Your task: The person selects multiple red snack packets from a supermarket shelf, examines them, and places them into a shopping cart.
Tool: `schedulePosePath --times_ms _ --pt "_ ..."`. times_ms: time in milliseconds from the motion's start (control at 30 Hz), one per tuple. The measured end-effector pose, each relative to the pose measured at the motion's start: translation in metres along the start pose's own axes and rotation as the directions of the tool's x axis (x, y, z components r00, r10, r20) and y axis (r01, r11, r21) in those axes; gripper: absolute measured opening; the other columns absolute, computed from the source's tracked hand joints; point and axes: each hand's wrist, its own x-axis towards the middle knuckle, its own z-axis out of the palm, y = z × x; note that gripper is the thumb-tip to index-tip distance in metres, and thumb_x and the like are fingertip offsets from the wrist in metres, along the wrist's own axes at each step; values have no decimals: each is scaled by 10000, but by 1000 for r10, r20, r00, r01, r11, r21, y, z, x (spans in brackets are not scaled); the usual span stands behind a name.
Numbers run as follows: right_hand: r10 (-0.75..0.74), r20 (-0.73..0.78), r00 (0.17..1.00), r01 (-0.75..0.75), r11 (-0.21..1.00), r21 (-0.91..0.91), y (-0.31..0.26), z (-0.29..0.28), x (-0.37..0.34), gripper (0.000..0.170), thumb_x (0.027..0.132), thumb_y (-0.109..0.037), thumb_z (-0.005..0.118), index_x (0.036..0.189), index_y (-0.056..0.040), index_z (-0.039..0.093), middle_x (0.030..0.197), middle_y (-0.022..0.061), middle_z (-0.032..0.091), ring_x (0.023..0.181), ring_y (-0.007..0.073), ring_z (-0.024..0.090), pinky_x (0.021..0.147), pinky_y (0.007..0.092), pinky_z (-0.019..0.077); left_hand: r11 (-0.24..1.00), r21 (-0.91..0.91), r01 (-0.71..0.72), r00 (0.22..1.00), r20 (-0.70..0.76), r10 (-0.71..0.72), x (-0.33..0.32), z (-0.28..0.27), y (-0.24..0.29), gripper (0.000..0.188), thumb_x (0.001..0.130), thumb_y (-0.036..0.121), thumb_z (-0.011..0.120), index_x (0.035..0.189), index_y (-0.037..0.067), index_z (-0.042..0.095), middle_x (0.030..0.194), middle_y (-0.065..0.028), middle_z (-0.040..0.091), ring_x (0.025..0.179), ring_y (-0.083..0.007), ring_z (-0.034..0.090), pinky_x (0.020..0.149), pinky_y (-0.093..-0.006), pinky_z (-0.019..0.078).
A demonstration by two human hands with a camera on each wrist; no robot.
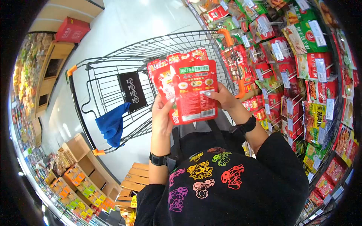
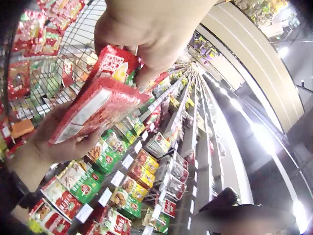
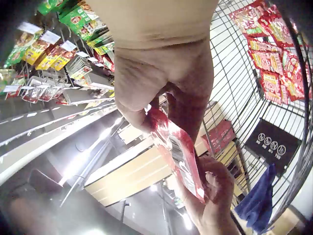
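Note:
Both hands hold red seasoning pouches up over the shopping cart. The front pouch [image 1: 196, 88] has its printed back facing the head camera. A second pouch [image 1: 164, 83] sits behind it and shows along its left side. My left hand [image 1: 163, 115] grips the lower left edges, thumb in front. At the right edge, my right hand [image 1: 223, 98] pinches the front pouch, its thumb on the print. The left wrist view shows the two pouches spread apart at the top, with a QR code on the rear pouch [image 2: 113, 63]. More red packets [image 1: 201, 54] lie beyond them in the cart.
The wire cart [image 1: 124, 52] stands in front, with a blue cloth [image 1: 113, 124] over its handle side and a black sign plate [image 1: 132, 92]. Racks of hanging packets [image 1: 316, 67] run close along the right. Wooden shelves [image 1: 90, 171] stand at the left.

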Motion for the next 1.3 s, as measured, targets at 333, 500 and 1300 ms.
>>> schedulePosePath --times_ms 333,500,1300 --pt "-183 25 983 174 962 209 -51 43 -77 485 726 -123 510 1175 -11 363 1102 123 497 972 214 529 822 343 452 968 81 -237 946 247 210 -64 57 34 291 744 -94 481 1020 -10 441 1023 -122 548 923 -160 547 808 -299 441" --pt "-282 115 953 220 899 380 -50 60 -111 479 746 -147 483 1184 -3 350 1111 139 488 986 230 523 827 345 452 977 9 -212 923 329 197 -94 77 45 266 780 -45 473 1039 -1 432 1057 -129 530 941 -169 539 808 -303 445" --pt "-725 498 476 537 -209 -817 100 325 -209 395 668 57 533 1039 -66 479 1213 148 412 871 266 518 703 310 451 910 -90 -405 792 463 398 -261 -48 92 340 901 245 342 1166 33 343 1077 -104 489 959 -189 509 791 -320 439"
